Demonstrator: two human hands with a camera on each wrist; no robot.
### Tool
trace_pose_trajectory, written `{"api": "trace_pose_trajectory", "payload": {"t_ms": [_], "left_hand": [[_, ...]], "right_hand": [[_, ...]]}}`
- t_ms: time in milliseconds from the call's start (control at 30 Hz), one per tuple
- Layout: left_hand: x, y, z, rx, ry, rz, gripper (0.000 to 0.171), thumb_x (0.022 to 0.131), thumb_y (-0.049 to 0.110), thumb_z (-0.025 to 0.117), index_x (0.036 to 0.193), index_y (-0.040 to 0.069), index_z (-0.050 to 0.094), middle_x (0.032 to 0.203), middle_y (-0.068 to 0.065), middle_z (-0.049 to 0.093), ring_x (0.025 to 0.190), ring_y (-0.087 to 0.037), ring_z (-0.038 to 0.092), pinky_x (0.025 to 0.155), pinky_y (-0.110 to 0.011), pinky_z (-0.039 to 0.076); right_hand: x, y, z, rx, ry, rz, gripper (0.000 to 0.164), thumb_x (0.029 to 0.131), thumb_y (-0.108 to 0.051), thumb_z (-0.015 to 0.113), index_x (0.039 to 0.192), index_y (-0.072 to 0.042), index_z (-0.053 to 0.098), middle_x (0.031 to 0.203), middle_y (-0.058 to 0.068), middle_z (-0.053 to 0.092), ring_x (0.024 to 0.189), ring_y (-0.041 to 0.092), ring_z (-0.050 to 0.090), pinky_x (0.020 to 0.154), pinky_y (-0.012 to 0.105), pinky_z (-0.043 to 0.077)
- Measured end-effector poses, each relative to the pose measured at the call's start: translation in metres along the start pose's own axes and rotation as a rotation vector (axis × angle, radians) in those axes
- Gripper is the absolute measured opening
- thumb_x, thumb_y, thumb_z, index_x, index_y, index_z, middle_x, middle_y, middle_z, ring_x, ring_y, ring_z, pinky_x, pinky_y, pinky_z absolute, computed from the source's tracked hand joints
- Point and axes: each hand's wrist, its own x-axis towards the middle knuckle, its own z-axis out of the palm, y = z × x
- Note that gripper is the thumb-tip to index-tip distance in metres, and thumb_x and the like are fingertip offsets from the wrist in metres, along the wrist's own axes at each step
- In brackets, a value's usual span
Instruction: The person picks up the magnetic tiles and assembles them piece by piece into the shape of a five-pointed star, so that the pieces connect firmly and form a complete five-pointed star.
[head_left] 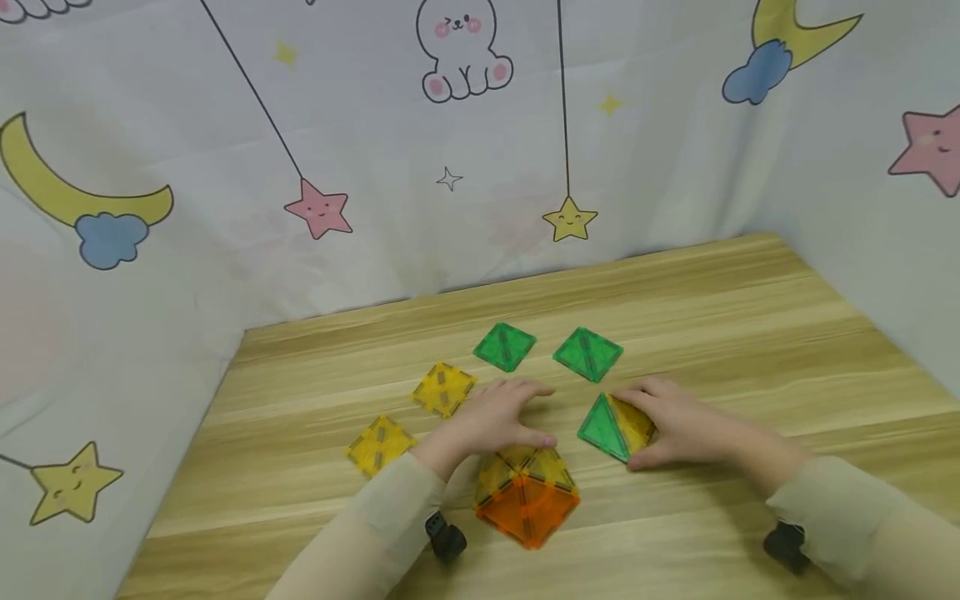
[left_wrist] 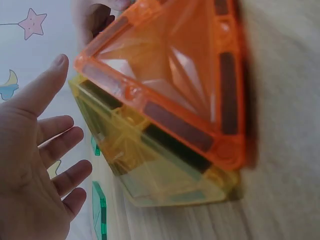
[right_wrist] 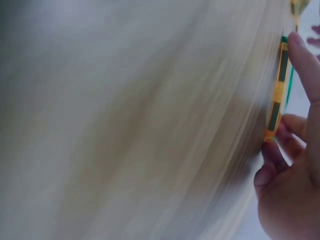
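A raised shape of magnetic tiles stands in front, with orange triangles (head_left: 553, 502) at the near side and yellow triangles (left_wrist: 150, 175) behind. My left hand (head_left: 498, 417) reaches over its far side, fingers spread and holding nothing. In the left wrist view the left thumb's tip is close to the shape's upper corner. To the right, my right hand (head_left: 686, 425) grips a pair of joined triangle tiles, one green (head_left: 602, 427) and one yellow (head_left: 632, 423), thumb at the near corner and fingers at the far one. The right wrist view shows the yellow tile's edge (right_wrist: 276, 95) between thumb and fingers.
Two green diamonds of tiles (head_left: 505, 347) (head_left: 588, 354) lie on the wooden table (head_left: 712, 308) behind the hands. Left of the left hand lie two yellow diamonds (head_left: 444, 389) (head_left: 381, 446). A printed curtain (head_left: 375, 125) hangs behind the table's far edge.
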Motion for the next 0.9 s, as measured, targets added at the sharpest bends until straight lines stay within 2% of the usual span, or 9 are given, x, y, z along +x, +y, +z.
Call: {"api": "trace_pose_trajectory", "payload": {"t_ms": [133,433,667,900], "left_hand": [[0.006,-0.001,0.001,-0.006,-0.024,-0.022,0.071,0.082,0.054,0.064,0.142,0.024,0.042,0.143,0.002,0.04,0.129,-0.026,0.035,0.1,-0.051,0.025],[0.011,-0.012,0.005,-0.036,-0.008,-0.078,0.071,0.081,0.052,0.067,0.142,0.022,0.043,0.141,0.002,0.042,0.127,-0.027,0.037,0.101,-0.05,0.025],[0.014,-0.018,0.007,-0.067,-0.019,-0.095,0.069,0.083,0.047,0.067,0.141,0.018,0.043,0.142,-0.002,0.041,0.129,-0.027,0.036,0.105,-0.048,0.024],[0.016,-0.023,0.009,-0.088,-0.003,-0.103,0.069,0.083,0.044,0.068,0.141,0.017,0.043,0.138,-0.004,0.044,0.126,-0.025,0.038,0.104,-0.042,0.028]], "right_hand": [[0.013,-0.008,0.005,-0.009,-0.017,0.02,0.091,0.07,-0.059,0.073,0.135,-0.001,0.047,0.126,0.012,0.047,0.112,0.03,0.044,0.091,0.048,0.039],[0.04,-0.018,0.016,-0.063,-0.005,-0.017,0.093,0.07,-0.063,0.07,0.136,-0.001,0.046,0.122,0.013,0.049,0.108,0.027,0.047,0.091,0.045,0.041],[0.056,-0.023,0.016,-0.07,-0.04,0.022,0.092,0.073,-0.063,0.068,0.138,-0.004,0.044,0.126,0.012,0.046,0.109,0.029,0.046,0.09,0.047,0.042],[0.067,-0.026,0.015,-0.099,-0.032,0.013,0.09,0.074,-0.061,0.068,0.139,-0.003,0.044,0.128,0.013,0.047,0.11,0.029,0.045,0.092,0.047,0.039]]}}
